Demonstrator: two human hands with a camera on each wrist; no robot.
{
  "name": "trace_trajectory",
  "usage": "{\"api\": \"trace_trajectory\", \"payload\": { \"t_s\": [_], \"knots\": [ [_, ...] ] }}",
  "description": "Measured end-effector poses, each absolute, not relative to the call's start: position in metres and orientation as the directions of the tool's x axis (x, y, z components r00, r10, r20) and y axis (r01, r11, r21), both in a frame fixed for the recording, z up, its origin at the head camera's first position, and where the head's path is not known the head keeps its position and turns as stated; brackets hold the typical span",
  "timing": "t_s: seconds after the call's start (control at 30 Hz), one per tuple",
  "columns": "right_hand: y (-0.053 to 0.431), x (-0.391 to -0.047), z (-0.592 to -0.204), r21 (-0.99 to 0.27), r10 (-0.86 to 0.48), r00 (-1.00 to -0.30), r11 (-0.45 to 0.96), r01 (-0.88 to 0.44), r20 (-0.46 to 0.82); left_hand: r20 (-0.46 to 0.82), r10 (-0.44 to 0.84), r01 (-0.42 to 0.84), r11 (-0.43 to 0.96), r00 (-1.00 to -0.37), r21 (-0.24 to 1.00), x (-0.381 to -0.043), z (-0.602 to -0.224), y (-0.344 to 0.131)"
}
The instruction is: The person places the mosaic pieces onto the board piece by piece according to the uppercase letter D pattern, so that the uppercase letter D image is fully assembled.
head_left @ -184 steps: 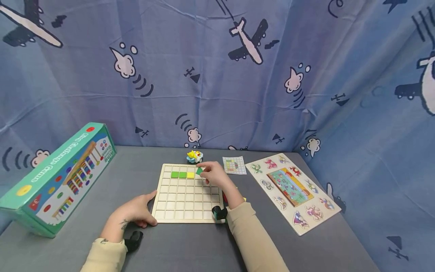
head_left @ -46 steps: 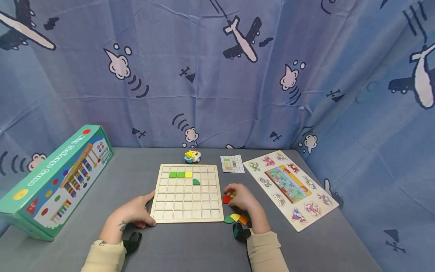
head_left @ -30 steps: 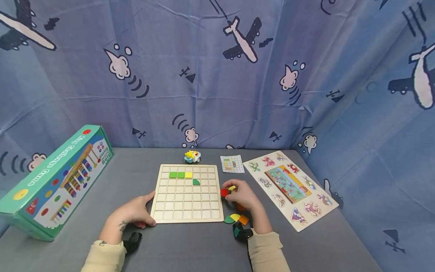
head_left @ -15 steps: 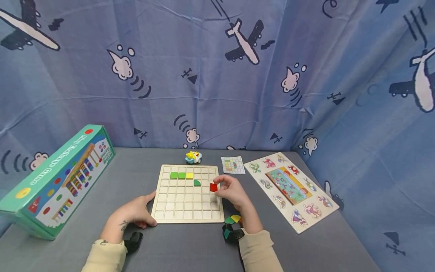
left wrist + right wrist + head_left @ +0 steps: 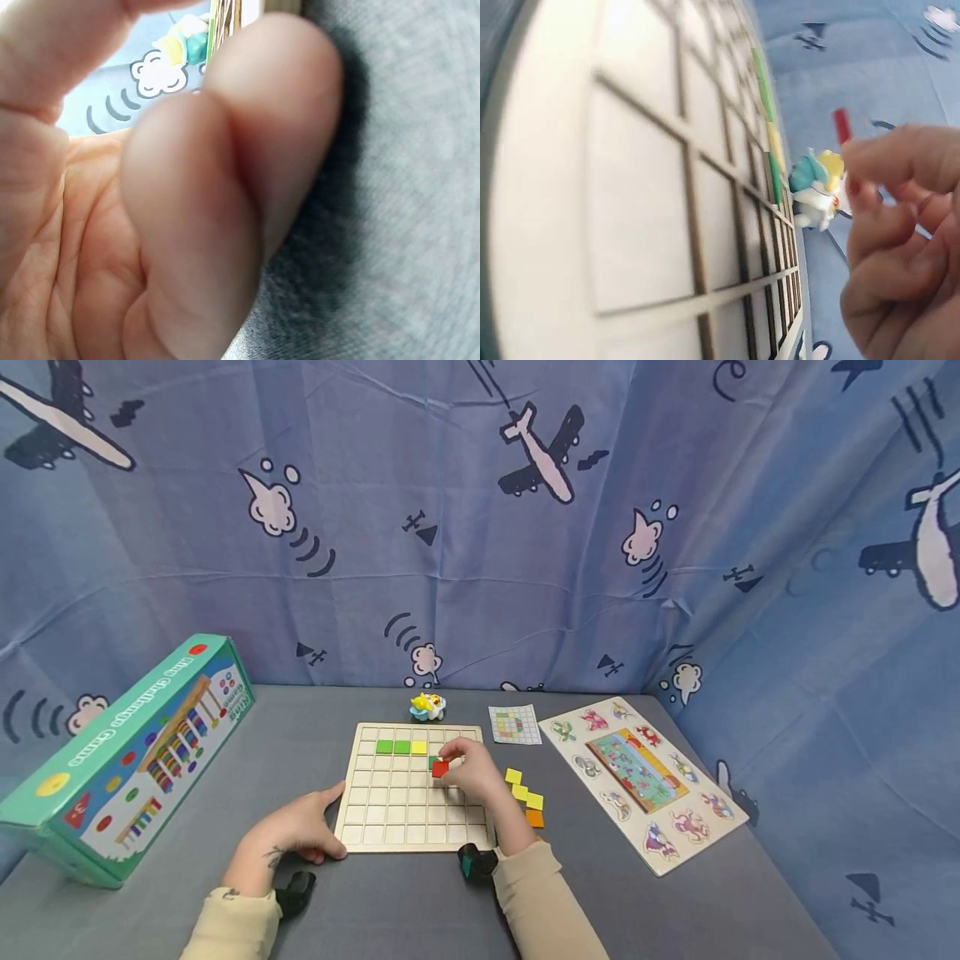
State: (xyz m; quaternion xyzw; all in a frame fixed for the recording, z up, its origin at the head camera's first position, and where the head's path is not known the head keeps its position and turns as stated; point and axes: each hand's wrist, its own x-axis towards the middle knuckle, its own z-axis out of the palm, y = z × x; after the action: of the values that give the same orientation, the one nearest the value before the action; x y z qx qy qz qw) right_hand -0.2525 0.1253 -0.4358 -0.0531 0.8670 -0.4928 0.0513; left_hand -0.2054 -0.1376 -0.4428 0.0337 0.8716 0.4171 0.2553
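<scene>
In the head view, my right hand [image 5: 476, 770] pinches a small red square tile [image 5: 440, 769] between thumb and fingertips. It is over the wooden grid board [image 5: 397, 817], partly covering a green quarter-circle tile [image 5: 432, 762]. The right wrist view shows the red tile [image 5: 842, 126] edge-on at the fingertips, apart from the board. Two green square tiles [image 5: 393, 747] and a yellow one [image 5: 419, 747] sit in a row near the board's far side. My left hand [image 5: 300, 827] touches the board's left edge, thumb at the near corner and index finger further up; its fingers are blurred in the left wrist view.
Yellow tiles [image 5: 519, 792] and an orange tile [image 5: 534, 818] lie right of the board, partly behind my forearm. A pattern card [image 5: 514, 725], a small toy figure [image 5: 428, 707] and a picture puzzle board [image 5: 637, 785] stand further off. A green box [image 5: 150, 752] is at left.
The green quarter-circle left my right hand and lies on the board. My right hand then took the red tile from beside the board and carried it left over the grid. The left hand stayed put.
</scene>
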Motion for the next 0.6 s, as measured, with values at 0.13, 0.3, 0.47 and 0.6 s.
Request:
{"api": "trace_trajectory", "payload": {
  "t_s": [0.13, 0.3, 0.47, 0.6],
  "knots": [
    [0.116, -0.254, -0.435, -0.744, -0.145, -0.987, 0.667, -0.044, -0.072, -0.416, 0.274, -0.154, 0.646, -0.867, 0.747, -0.205, -0.443, -0.138],
    [0.109, -0.255, -0.436, -0.621, -0.123, -0.989, 0.782, -0.048, -0.078, -0.405, 0.282, -0.144, 0.640, -0.870, 0.755, -0.206, -0.444, -0.138],
    [0.106, -0.257, -0.438, -0.573, -0.112, -0.991, 0.818, -0.052, -0.070, -0.402, 0.284, -0.142, 0.637, -0.871, 0.758, -0.206, -0.445, -0.138],
    [0.105, -0.257, -0.440, -0.565, -0.101, -0.992, 0.824, -0.044, -0.071, -0.404, 0.279, -0.143, 0.644, -0.871, 0.752, -0.205, -0.444, -0.138]
  ]
}}
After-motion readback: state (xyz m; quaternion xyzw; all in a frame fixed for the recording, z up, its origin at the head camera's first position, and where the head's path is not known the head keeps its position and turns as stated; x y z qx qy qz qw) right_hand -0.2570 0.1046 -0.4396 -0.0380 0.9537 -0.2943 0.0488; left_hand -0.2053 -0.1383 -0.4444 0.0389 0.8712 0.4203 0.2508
